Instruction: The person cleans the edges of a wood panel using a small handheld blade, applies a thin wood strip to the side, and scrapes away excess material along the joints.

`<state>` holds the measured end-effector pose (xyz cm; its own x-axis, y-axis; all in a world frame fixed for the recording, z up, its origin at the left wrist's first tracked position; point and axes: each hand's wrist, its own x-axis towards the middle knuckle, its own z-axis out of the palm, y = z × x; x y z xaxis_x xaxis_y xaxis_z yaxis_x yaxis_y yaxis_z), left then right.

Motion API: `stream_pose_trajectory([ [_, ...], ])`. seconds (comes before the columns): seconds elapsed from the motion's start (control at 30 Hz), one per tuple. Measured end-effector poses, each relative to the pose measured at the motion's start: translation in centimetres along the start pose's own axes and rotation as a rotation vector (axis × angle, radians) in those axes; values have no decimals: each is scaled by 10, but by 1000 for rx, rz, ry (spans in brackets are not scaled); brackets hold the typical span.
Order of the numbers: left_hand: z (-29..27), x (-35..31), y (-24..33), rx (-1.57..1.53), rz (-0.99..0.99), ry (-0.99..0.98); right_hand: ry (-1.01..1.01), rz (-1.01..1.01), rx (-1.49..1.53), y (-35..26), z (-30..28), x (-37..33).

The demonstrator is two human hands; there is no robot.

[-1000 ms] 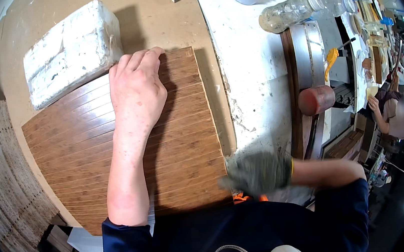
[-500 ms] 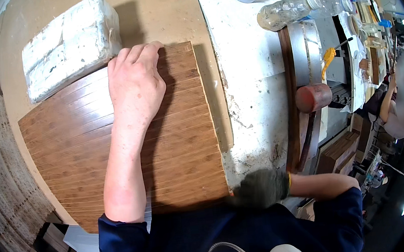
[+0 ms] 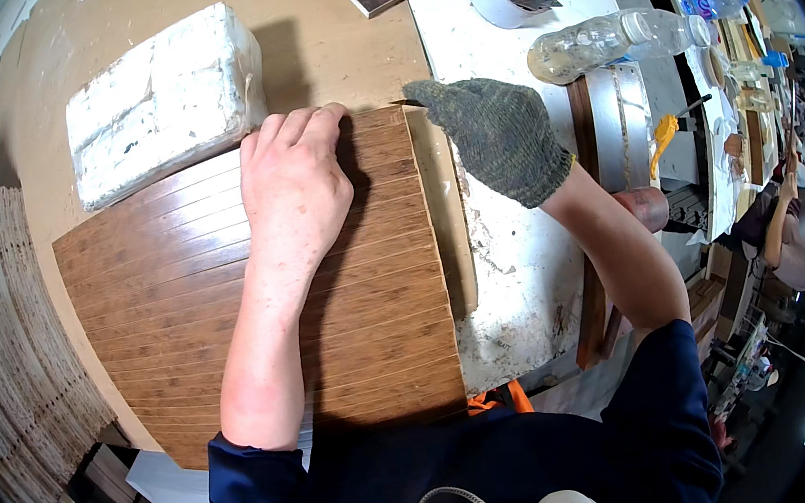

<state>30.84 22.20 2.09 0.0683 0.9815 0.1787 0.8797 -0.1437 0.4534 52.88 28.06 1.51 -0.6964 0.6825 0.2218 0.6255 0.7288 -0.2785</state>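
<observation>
Brown wood-grain slat panel (image 3: pixel 378 295) is lying flat on tan board (image 3: pixel 348 52), strips running crosswise side by side, thin seams showing, far-left part shining.

Your panel (image 3: pixel 160 321) looks like wood, smooth and glossy between its seams. Your glove (image 3: pixel 504 138) is coarse, matt knit cloth; your sleeve (image 3: pixel 657 396) is plain matt cloth. The block (image 3: pixel 159 110) looks wrapped in shiny, wrinkled plastic. The bench (image 3: pixel 530 266) is scuffed and flecked; the bottle (image 3: pixel 574 51) is clear, glossy plastic.

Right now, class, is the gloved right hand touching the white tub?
Apart: the head view shows white tabletop between the gloved right hand and the tub.
</observation>
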Motion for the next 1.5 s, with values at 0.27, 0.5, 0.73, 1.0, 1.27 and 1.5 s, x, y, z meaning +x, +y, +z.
stream_pose_trajectory([
  [0.27, 0, 1, 1, 11, 0, -10, -17, -18, -11, 5, 3, 1],
  [0.5, 1, -3, -3, -14, 2, 50, -174, -367, 10, -29, -2, -64],
  [0.73, 3, 0, -3, 30, 16, 35, -407, -491, 158, -96, -22, -161],
  [1.0, 8, 2, 0, 26, 54, 50, -506, -224, 413, -136, -15, -216],
  [1.27, 3, -10, -12, -122, 78, 143, -73, 155, 64, -147, -77, -214],
  [1.5, -86, -177, 66, -1, 413, -493, -39, 179, 18, -126, -54, -224],
])
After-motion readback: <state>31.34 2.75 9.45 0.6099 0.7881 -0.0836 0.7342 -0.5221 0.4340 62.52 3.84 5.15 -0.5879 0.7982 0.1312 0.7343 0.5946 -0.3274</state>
